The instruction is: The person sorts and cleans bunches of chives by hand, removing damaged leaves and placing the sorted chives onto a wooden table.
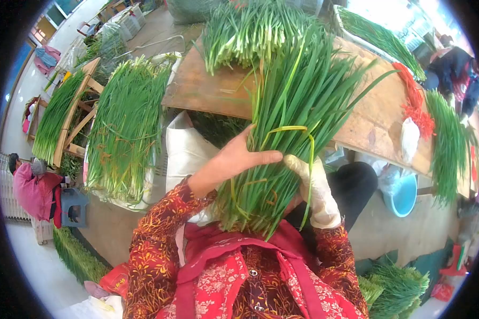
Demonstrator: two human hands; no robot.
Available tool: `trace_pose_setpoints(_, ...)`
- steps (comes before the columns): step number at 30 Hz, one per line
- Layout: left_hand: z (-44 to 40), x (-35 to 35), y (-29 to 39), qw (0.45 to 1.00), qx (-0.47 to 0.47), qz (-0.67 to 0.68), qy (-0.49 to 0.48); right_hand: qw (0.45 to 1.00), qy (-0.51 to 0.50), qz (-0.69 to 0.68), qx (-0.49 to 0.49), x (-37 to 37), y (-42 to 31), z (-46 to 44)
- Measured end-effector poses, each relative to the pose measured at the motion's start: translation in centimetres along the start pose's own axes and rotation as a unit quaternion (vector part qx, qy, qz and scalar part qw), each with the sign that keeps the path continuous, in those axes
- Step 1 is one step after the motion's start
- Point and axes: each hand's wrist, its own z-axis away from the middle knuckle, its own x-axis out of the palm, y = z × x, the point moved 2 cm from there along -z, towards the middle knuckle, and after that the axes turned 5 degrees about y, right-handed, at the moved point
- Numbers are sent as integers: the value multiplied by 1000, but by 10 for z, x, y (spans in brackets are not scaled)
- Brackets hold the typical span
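A large bunch of green Chinese chives [292, 111] leans across my lap, its leaf tips pointing away over the table edge. My left hand [238, 159], bare, wraps its left side with the thumb across the front. On the right side, my right hand [315, 189] in a pale glove is closed round the same bunch; its fingers are mostly hidden behind the leaves. A few yellowed leaves [290, 128] hang bent over the front. Beyond, a pile of chives with white stems [250, 37] lies on the wooden table [207, 87].
Red ties [412, 101] and a white bundle [409, 139] lie at the table's right. A blue bucket [401, 194] stands below. More chives fill a tray [125, 127] at left and lie on the floor [396, 284]. A person in pink [34, 189] sits far left; another is upper right.
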Motion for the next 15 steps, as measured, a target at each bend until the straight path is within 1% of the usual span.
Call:
trace_pose_setpoints(1, 3, 0, 7, 1000, 5, -3, 3, 1000, -2, 3, 10, 8, -5, 1)
trace_pose_setpoints(3, 12, -2, 33, 999, 43, -16, 15, 991, 31, 86, -95, 23, -21, 4)
trace_pose_setpoints(4, 14, -3, 50, 993, 100, -52, 22, 985, 15, 136, -107, 29, -36, 6)
trace_pose_setpoints(5, 23, 0, 83, 988, 138, -59, 32, 965, 26, 212, -149, 35, -53, 5)
trace_pose_setpoints(6, 26, 0, 108, 973, 172, -145, 59, 960, 6, 216, -180, 48, -73, 6)
trace_pose_setpoints(7, 30, 3, 127, 979, 157, -103, 74, 946, 12, 246, -211, 62, -98, 14)
trace_pose_setpoints(8, 24, -1, 145, 959, 215, -173, 60, 930, -25, 227, -287, 68, -111, 5)
trace_pose_setpoints(9, 25, -2, 164, 935, 284, -197, 77, 910, 14, 277, -307, 66, -126, 0)
trace_pose_setpoints(10, 21, -2, 177, 947, 296, -115, 37, 892, -27, 246, -379, 80, -142, -1)
trace_pose_setpoints(11, 16, -1, 186, 952, 305, -33, -6, 806, -42, 352, -473, 82, -156, -4)
trace_pose_setpoints(12, 10, -1, 191, 950, 311, -33, -6, 700, -39, 432, -567, 87, -168, -6)
trace_pose_setpoints(13, 2, -2, 195, 938, 337, -73, 49, 899, -82, 194, -384, 94, -173, -7)
trace_pose_setpoints(14, -4, -4, 199, 920, 360, -112, 104, 871, -103, 194, -439, 90, -176, -16)
trace_pose_setpoints(15, -13, -8, 198, 919, 363, -114, 103, 869, -104, 193, -443, 87, -177, -28)
